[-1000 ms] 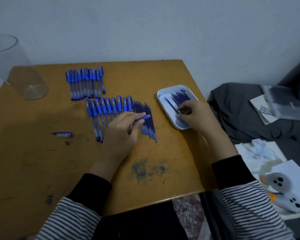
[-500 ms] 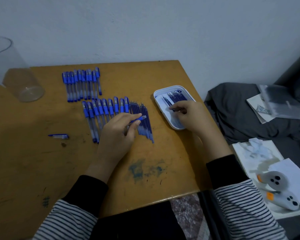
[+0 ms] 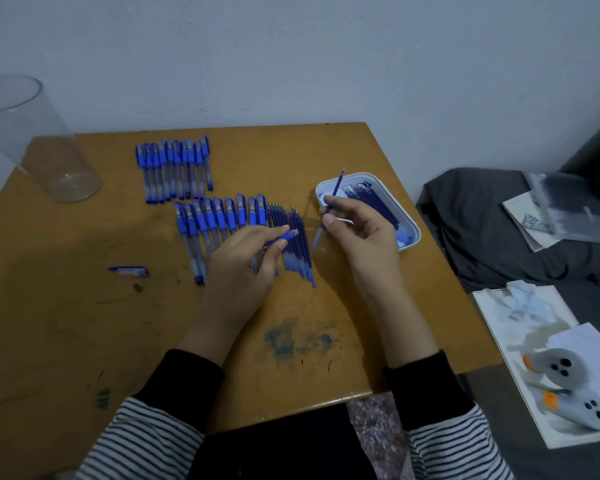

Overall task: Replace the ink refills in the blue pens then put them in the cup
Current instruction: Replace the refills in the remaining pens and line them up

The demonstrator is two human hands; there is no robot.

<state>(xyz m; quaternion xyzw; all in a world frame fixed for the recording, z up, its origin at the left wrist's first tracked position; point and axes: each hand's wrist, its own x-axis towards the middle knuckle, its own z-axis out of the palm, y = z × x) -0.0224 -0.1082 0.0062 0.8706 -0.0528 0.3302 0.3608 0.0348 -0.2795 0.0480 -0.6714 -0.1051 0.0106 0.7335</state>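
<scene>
The clear cup [image 3: 45, 150] is cut off at the left edge. The left hand [image 3: 243, 268] hides most of the pen barrel [image 3: 286, 236] it pinches (only its blue end shows). The ink-stained wooden table [image 3: 84, 323] meets a pale wall [image 3: 326, 64]. A white tray [image 3: 405, 237] holds blue refills [image 3: 374, 202]. The right hand [image 3: 359, 233] pinches one refill [image 3: 337, 183], tilted, above the tray's near rim. Capped blue pens [image 3: 177, 171] lie in two rows.

A plain pale wall [image 3: 291, 57] stands behind a worn wooden desk [image 3: 66, 323] with a blue-green ink stain [image 3: 291, 337] near its front edge. Right of the desk lies dark grey cloth [image 3: 482, 230] carrying papers [image 3: 534, 216] and two white controllers [image 3: 551, 368]. Speckled floor [image 3: 374, 434] shows below. The light is dim and bluish.
</scene>
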